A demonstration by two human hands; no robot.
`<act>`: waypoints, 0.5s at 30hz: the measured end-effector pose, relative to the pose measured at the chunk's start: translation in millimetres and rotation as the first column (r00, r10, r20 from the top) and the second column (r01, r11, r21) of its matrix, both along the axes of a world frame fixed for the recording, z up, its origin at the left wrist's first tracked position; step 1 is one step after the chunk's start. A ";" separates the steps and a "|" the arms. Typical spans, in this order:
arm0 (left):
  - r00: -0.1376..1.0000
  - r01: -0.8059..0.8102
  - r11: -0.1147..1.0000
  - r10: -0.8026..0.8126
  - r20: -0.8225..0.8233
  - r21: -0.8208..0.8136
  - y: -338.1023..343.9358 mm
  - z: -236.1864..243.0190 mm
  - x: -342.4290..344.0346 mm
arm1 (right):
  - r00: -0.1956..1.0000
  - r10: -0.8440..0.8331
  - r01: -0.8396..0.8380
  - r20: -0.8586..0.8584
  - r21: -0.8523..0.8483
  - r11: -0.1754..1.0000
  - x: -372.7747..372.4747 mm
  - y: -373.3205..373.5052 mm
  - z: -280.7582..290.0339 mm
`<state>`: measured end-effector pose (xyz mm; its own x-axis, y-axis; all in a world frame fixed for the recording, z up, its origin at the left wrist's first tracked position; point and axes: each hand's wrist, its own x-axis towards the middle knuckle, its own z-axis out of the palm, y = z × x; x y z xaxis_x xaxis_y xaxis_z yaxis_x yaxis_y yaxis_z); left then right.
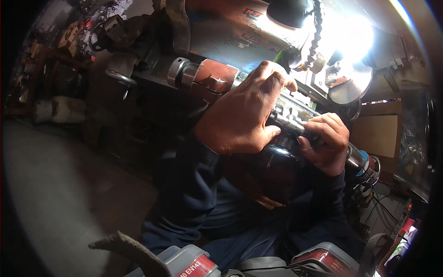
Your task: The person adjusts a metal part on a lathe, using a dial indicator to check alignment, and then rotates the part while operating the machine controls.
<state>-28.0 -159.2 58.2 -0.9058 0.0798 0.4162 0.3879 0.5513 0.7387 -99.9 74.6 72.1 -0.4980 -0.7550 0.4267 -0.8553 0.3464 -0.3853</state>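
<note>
My left hand (242,113) is curled over a shiny metal shaft assembly (288,108) on a machine, fingers over its top and thumb along its near side. My right hand (327,141) grips the knurled or perforated metal rod (290,123) right of the left thumb; its exact form is unclear. An orange-red cylindrical part (212,74) with a steel collar (177,69) sits left of my hands on the same axis. A dark glossy rounded object (279,157) lies just below them, and a banded steel cylinder (357,164) extends beyond my right hand.
A bright work lamp (350,39) lights the machine from the upper right beside a segmented hose (317,23). A handwheel lever (121,77) projects at left above concrete floor (64,184). Respirator filters (194,264) cross the lower edge. Cluttered parts (101,27) fill the upper left.
</note>
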 end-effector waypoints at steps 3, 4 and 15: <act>1.000 0.007 1.000 -0.007 -0.005 0.005 -0.2 -1.5 -0.2 | 1.000 0.017 -0.017 -0.007 0.005 1.000 -1.3 -0.1 0.3; 1.000 -0.001 1.000 0.001 -0.021 -0.007 -0.4 -1.4 -0.2 | 1.000 0.015 -0.015 -0.007 0.005 1.000 -1.3 -0.3 0.6; 0.999 -0.032 0.998 0.030 -0.044 -0.045 1.1 -1.5 -0.9 | 1.000 0.015 -0.015 0.002 -0.004 1.000 -1.8 0.3 0.5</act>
<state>-28.9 -158.0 56.8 -0.8891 0.0722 0.4519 0.4016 0.5965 0.6949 -101.7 74.9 72.6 -0.4874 -0.7606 0.4289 -0.8597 0.3321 -0.3881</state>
